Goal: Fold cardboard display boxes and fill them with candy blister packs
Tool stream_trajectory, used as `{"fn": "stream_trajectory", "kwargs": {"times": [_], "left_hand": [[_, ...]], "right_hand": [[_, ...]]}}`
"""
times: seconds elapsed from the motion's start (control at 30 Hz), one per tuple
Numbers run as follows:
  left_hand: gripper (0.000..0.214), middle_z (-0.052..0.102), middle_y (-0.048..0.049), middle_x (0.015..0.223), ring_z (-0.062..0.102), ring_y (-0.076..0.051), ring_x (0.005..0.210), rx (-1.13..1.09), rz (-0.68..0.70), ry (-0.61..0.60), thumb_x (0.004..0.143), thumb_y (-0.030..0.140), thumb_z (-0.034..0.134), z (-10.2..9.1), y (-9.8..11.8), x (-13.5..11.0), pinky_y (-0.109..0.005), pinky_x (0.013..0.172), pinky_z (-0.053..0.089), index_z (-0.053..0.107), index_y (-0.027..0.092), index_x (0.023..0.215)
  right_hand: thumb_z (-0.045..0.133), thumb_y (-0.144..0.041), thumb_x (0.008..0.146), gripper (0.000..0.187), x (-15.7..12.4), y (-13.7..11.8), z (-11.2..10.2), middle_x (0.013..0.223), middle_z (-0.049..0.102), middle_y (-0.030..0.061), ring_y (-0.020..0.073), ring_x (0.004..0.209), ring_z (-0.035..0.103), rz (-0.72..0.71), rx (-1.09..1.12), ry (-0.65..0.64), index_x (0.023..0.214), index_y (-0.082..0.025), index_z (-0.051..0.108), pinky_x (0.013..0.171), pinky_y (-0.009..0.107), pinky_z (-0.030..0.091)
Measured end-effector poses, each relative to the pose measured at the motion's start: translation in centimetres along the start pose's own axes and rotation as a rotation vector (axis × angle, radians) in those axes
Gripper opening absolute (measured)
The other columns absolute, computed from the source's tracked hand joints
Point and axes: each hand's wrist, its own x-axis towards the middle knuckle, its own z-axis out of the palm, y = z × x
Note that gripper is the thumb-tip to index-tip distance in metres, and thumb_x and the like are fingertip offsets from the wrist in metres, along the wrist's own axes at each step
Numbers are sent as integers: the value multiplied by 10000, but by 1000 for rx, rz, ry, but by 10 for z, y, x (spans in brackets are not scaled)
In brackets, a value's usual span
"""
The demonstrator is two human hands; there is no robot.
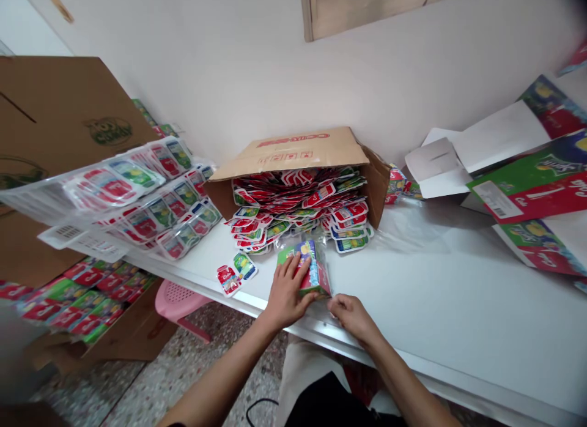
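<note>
Hands work at the white table's near edge [413, 360]: my left hand [287, 292] lies flat across a small green-and-red printed carton [312, 265], my right hand [351, 314] pinches its clear wrap. Open tabletop spreads right; a tipped brown cardboard box spilling red-and-green blister packs [302, 188] crowds the far side.

Small green-and-red printed packet [308, 269] in clear plastic wrap, lying near the front edge of the white bench [440, 292], just ahead of the spilled carton's pile. Left hand [287, 292] flat on top; right hand [351, 314] at its near-right corner.
</note>
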Motion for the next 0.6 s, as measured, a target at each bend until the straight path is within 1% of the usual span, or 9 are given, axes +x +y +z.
{"fn": "stream_trajectory", "kwargs": {"times": [0.1,0.2,0.3,0.37,0.43,0.47,0.5,0.53,0.6], "left_hand": [[736,255,-138,1514,228,-344,1378,29,-33,40,832,437,566,8,6,-1,-532,1083,202,246,215,1456],[650,434,-153,1382,374,-321,1270,65,-59,117,814,407,603,17,12,2,-509,1060,237,386,177,1382],[438,579,-126,1127,499,-287,1046,96,-100,207,802,398,627,24,16,8,-441,909,370,571,184,1180],[310,607,-104,957,517,-272,919,124,-122,254,794,419,636,28,19,10,-412,810,394,639,192,1005],[249,602,-84,834,521,-261,846,138,-131,279,785,432,644,30,22,10,-406,781,393,651,196,865],[241,606,-86,837,527,-263,856,135,-131,287,779,427,650,29,24,9,-414,798,392,650,197,854],[262,617,-102,904,533,-278,913,127,-126,288,769,419,658,27,25,8,-435,839,386,649,196,908],[351,613,-129,1031,522,-303,1011,114,-112,274,753,414,669,24,26,7,-466,896,367,633,190,1021],[641,499,-169,1313,422,-346,1225,78,-37,186,716,408,690,18,25,6,-522,1001,299,496,180,1282]], "right_hand": [[520,-438,752,285,-9,2,0,591,558,-21,78,460,387,10,15,-15,696,-162,570,465,206,298],[525,-431,753,283,-17,4,6,590,557,-14,98,506,439,0,5,-11,667,-163,562,504,213,326],[520,-406,764,271,-24,6,11,609,572,-6,123,580,496,-26,-38,-9,650,-164,569,566,225,357],[491,-404,785,282,-30,9,11,617,574,-5,134,607,508,-34,-102,9,642,-170,559,589,231,362],[461,-407,805,295,-38,12,7,612,562,-10,138,615,505,-32,-180,27,639,-178,543,601,235,360],[449,-405,812,295,-41,12,4,607,555,-13,138,614,502,-30,-217,26,641,-182,536,604,235,358],[440,-398,818,289,-45,13,1,605,552,-16,138,612,500,-29,-253,19,646,-186,532,606,235,356],[435,-387,822,280,-48,13,-2,605,552,-17,139,613,501,-29,-291,6,650,-188,530,604,234,352],[429,-360,822,259,-54,12,-6,612,563,-15,142,625,511,-34,-362,-32,651,-192,527,599,231,346]]}}
